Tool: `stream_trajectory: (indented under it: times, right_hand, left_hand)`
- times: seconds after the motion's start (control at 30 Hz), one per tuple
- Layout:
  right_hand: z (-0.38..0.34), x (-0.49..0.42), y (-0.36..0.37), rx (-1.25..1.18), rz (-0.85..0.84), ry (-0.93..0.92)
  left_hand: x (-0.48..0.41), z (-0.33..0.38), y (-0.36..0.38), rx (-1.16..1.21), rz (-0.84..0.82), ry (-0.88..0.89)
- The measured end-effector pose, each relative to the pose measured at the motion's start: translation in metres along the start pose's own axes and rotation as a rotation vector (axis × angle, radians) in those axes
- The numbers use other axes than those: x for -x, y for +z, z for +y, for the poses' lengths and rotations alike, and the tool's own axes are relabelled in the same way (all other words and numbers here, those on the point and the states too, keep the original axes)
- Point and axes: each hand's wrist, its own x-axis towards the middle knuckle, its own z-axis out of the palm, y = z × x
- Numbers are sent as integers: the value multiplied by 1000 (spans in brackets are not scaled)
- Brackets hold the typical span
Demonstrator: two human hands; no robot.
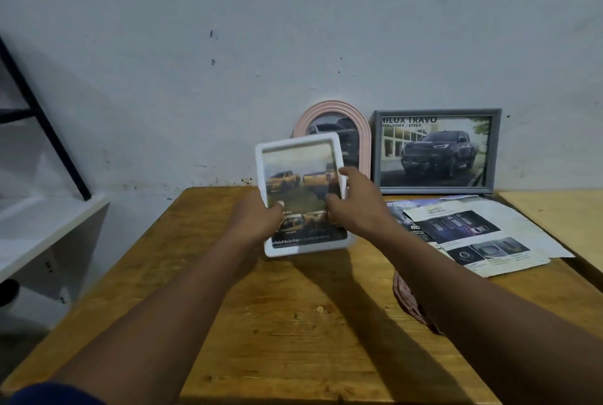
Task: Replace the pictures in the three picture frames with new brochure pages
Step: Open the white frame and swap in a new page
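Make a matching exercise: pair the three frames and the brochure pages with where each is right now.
Things: 1 white frame; 2 pink arched frame; 3 grey frame; 4 brochure pages.
Places: A flat on the table; B held by left hand and right hand; C against the wall, rightmost; D against the wall, partly behind the held frame.
Pairs: 1-B; 2-D; 3-C; 4-A.

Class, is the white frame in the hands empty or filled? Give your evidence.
Filled: the white frame shows a printed page with yellow trucks inside its border.
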Motion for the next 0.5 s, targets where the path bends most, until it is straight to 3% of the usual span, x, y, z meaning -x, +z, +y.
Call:
stream_trajectory:
  times: [0.1, 0.27, 0.5]
  right_hand:
    - [-9, -10, 8, -38, 1, -104]
    - [-17, -30, 34, -56, -82, -121]
    - [-19, -67, 79, -16, -129, -139]
  left_hand:
    - [-10, -5, -14, 29, 60, 29]
    - [-27, -16, -28, 64, 179, -8]
    - [-67, -45, -37, 109, 182, -74]
